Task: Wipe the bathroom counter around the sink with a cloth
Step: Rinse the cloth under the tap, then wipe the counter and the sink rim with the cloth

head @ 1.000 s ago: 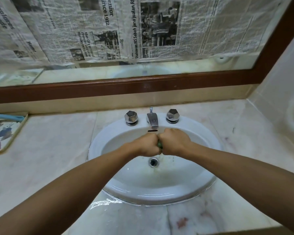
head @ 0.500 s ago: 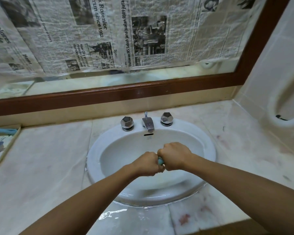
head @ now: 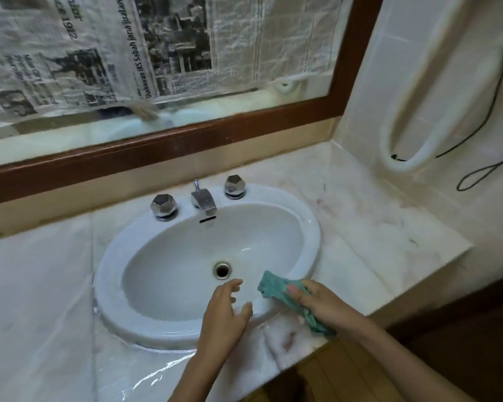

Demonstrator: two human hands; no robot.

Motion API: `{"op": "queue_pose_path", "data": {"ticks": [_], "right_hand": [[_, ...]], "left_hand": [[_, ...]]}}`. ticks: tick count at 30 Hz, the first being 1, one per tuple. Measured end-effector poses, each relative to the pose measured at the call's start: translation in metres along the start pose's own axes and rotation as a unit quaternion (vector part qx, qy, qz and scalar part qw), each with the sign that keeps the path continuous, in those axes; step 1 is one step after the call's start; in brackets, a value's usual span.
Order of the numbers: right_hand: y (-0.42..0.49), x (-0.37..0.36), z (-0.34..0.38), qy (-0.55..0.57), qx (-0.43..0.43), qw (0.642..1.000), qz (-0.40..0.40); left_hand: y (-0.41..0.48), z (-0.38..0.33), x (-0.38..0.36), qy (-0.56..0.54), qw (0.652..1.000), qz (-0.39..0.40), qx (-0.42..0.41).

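A white oval sink (head: 311, 227) is set into a pale marble counter (head: 375, 233). My right hand (head: 323, 306) grips a green cloth (head: 276, 288) at the sink's front right rim, the cloth lying over the rim and trailing down toward the counter's front edge. My left hand (head: 224, 311) hovers over the front of the basin just left of the cloth, fingers spread and holding nothing. The counter in front of the sink looks wet and shiny.
A chrome tap (head: 204, 200) and two faceted knobs (head: 163, 206) (head: 235, 185) stand at the sink's back. A brown-framed mirror (head: 215, 132) covered with newspaper rises behind. A tiled wall with a white loop rail (head: 401, 158) and a black cord (head: 476, 175) bounds the right.
Both fists were clenched together on the cloth over the basin. Now my left hand has let go and opened, and my right hand has carried the cloth to the sink's front right rim.
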State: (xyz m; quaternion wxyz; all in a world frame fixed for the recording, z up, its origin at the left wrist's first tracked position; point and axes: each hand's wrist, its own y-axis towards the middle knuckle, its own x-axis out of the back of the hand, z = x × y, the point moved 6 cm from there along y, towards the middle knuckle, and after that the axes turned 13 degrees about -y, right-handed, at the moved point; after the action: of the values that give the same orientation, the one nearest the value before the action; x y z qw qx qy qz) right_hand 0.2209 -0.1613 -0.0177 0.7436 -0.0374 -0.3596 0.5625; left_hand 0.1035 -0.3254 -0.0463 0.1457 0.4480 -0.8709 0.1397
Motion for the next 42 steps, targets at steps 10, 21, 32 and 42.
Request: {"op": "queue_pose_path", "data": {"ticks": [10, 21, 32, 42], "right_hand": [[-0.01, 0.095, -0.082, 0.281, -0.097, 0.949, -0.101], [0.059, 0.249, -0.144, 0.251, -0.135, 0.943, -0.171], [0.136, 0.255, -0.18, -0.44, -0.027, 0.881, -0.172], [0.187, 0.289, -0.18, -0.513, 0.074, 0.833, -0.194]], "left_hand": [[0.021, -0.044, -0.08, 0.002, 0.998, -0.036, -0.053], [0.089, -0.094, -0.202, 0.262, 0.964, -0.01, -0.041], [0.106, -0.078, -0.209, 0.253, 0.967, -0.025, 0.031], [0.206, -0.09, -0.212, 0.157, 0.975, -0.111, 0.115]]}}
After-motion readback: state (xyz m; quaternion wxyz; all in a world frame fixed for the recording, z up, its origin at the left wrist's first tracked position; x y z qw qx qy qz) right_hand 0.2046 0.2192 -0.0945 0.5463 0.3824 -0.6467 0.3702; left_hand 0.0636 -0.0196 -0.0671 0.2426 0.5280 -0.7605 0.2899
